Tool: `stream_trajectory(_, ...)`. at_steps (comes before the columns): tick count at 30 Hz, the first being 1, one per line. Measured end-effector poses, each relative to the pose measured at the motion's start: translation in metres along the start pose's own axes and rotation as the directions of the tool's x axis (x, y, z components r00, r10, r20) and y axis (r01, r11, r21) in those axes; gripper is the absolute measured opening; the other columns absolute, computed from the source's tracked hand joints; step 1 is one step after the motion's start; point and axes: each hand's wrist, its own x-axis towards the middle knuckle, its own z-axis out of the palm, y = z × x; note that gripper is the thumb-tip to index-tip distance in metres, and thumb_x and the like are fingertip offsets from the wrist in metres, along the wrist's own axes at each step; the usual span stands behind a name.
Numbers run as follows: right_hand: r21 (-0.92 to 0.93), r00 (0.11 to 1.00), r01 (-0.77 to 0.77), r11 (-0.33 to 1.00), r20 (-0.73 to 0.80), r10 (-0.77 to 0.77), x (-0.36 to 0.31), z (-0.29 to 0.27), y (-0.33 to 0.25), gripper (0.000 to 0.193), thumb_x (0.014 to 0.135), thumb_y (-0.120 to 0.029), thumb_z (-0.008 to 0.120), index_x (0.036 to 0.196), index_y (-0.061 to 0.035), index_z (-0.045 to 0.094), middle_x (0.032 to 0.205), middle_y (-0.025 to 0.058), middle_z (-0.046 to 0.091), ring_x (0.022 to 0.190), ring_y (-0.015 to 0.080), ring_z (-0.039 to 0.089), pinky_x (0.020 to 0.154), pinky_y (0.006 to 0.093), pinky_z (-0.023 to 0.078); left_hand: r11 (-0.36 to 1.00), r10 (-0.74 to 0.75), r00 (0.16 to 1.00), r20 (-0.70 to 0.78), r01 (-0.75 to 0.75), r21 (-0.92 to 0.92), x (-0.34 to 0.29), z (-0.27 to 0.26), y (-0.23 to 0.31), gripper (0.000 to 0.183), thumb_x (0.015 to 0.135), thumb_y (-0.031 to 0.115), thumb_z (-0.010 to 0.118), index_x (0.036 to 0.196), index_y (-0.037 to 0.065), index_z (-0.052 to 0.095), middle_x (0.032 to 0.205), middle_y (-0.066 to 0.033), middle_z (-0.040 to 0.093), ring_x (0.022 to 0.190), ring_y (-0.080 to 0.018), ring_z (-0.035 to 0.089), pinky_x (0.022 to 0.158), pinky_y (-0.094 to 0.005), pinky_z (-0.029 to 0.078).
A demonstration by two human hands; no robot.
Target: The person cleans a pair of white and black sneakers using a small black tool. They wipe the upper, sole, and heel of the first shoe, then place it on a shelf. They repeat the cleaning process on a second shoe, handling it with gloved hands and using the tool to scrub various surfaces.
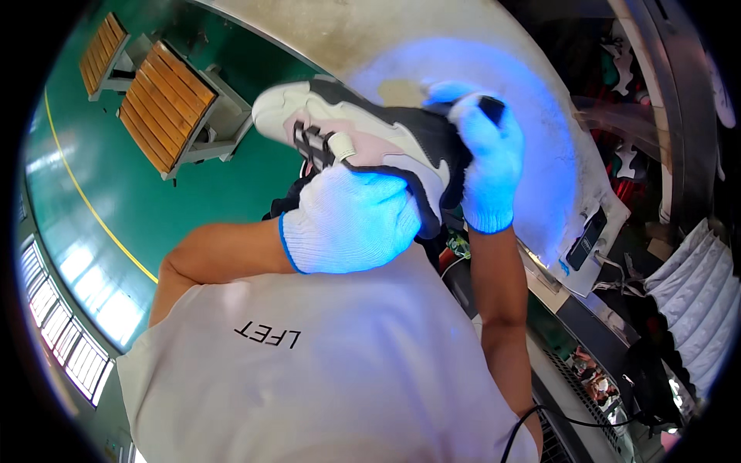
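A white, pink and black sneaker [370, 127] is held up on its side before my chest, toe to the left and heel to the right. My left hand [355, 220], in a white knitted glove with a blue cuff edge, grips the shoe around its opening; the fingers partly vanish inside the collar. My right hand [492, 166], gloved alike, is at the heel end with its fingers bent. A small dark piece [491, 109] shows at the right fingers; whether it is separate from the shoe I cannot tell. Blue light falls on both gloves.
Beyond the shoe curves a pale worktable [324, 27], lit blue in part. A phone [588, 239] lies at its right edge. Farther right are a ribbed white duct [698, 297] and a dark rack [621, 100] with shoe parts. Wooden slatted carts [166, 108] stand on the green floor.
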Motion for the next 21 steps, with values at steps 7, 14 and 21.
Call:
stream_trajectory(7,0.200,1.000,0.003,0.980,-0.003,-0.003,0.016,-0.027,0.021,0.025,0.103,-0.018,0.064,0.107,0.0062,0.072,0.125,0.0213,0.077,0.112,0.0266,0.073,0.107,0.0405,0.058,1.000,-0.011,0.999,-0.036,0.012,0.023,0.023,0.015,-0.015,0.025,0.092,0.014,0.068,0.114,0.010,0.080,0.105,-0.0093,0.079,0.095,-0.0296,0.076,0.082,-0.0424,0.060)
stream_trajectory(14,0.401,0.998,-0.041,0.915,0.060,0.018,0.021,-0.034,0.029,0.029,0.103,-0.016,0.063,0.112,0.0087,0.074,0.122,0.0208,0.078,0.112,0.0252,0.074,0.105,0.0402,0.059,0.993,0.116,0.982,-0.151,-0.118,-0.003,0.017,0.017,-0.024,0.038,0.093,0.020,0.071,0.130,0.011,0.075,0.125,-0.0122,0.076,0.119,-0.0318,0.071,0.103,-0.0449,0.055)
stream_trajectory(21,0.035,0.999,-0.030,0.999,-0.028,0.031,0.017,-0.031,0.022,0.027,0.102,-0.023,0.072,0.105,0.0034,0.072,0.114,0.0166,0.079,0.106,0.0238,0.074,0.098,0.0406,0.059,0.990,-0.004,0.999,-0.038,-0.001,-0.140,0.029,0.007,-0.011,0.035,0.091,0.019,0.072,0.125,0.011,0.078,0.116,-0.0083,0.078,0.109,-0.0304,0.075,0.097,-0.0424,0.059)
